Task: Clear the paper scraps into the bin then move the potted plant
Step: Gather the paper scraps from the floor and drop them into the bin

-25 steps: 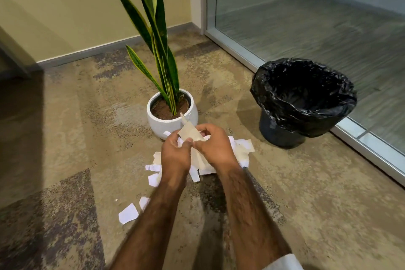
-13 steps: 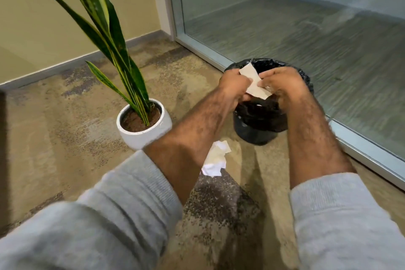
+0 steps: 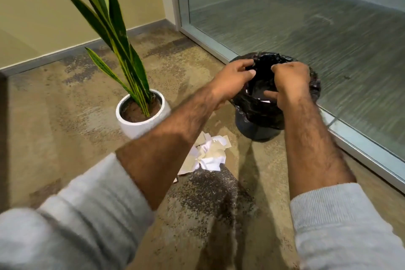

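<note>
Both hands hovered over the round bin [image 3: 258,125], whose crinkled, glossy black liner [image 3: 252,105] was folded over the rim. The left hand [image 3: 233,80] had its fingers loosely spread and empty above the near-left edge. The right hand [image 3: 289,82] was curled, knuckles up, thumb pointing into the opening; whether it pinched anything could not be told. A pale sliver inside the bin [image 3: 264,101] was possibly paper, though motion blur left that unsure. The remaining paper scraps [image 3: 211,154], flat torn pieces in white and cream, lay heaped on the mottled tan carpet [image 3: 65,127] between bin and potted plant [image 3: 142,116], a smooth white round pot with stiff, yellow-edged sword leaves. Ribbed grey sleeves [image 3: 328,215] were pushed up both forearms.
</note>
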### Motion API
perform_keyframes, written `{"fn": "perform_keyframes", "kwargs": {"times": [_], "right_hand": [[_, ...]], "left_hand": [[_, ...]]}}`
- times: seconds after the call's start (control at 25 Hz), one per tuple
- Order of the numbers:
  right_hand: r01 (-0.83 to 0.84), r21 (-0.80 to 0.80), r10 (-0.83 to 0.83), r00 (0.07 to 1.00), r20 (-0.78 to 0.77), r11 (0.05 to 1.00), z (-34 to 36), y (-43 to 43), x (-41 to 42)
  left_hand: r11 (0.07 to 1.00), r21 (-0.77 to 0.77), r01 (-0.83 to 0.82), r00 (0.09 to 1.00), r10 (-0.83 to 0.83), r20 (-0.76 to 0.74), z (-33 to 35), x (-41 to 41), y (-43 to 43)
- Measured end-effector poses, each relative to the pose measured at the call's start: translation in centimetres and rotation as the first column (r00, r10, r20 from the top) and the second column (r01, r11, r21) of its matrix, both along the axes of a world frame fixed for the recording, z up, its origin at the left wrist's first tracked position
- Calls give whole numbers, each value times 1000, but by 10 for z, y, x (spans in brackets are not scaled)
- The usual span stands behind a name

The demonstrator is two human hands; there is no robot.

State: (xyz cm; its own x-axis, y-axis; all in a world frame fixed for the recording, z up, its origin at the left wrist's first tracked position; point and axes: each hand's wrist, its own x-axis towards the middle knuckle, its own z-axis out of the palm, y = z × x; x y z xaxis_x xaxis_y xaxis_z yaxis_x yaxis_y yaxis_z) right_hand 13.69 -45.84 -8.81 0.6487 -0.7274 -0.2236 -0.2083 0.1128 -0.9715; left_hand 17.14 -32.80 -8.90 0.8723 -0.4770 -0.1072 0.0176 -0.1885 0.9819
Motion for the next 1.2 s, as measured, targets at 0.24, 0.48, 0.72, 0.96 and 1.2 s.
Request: {"fn": "perform_keyframes", "kwargs": {"times": [0.24,0.48,0.72,0.96,1.2], "right_hand": [[-509,-80,498,858,-126,857,-53,133,-4],[-849,-240,645,516,-563,470,-184,228,-26],[-902,-280,646,431,-630,330,-222,259,-45],[-830,-304,583,548,-601,467,-220,233,-52],[-730,-395,309,624,-718,558,-226,196,-61]], "left_hand": [[742,385,-549,823,561,92,-159,-82,207],[160,798,-581,403,909,111,-237,-162,334],[325,804,-498,555,832,7,-251,-165,302],[505,597,-623,651,758,39,-245,-157,257],[371,763,-529,697,703,141,-254,-185,244]]}}
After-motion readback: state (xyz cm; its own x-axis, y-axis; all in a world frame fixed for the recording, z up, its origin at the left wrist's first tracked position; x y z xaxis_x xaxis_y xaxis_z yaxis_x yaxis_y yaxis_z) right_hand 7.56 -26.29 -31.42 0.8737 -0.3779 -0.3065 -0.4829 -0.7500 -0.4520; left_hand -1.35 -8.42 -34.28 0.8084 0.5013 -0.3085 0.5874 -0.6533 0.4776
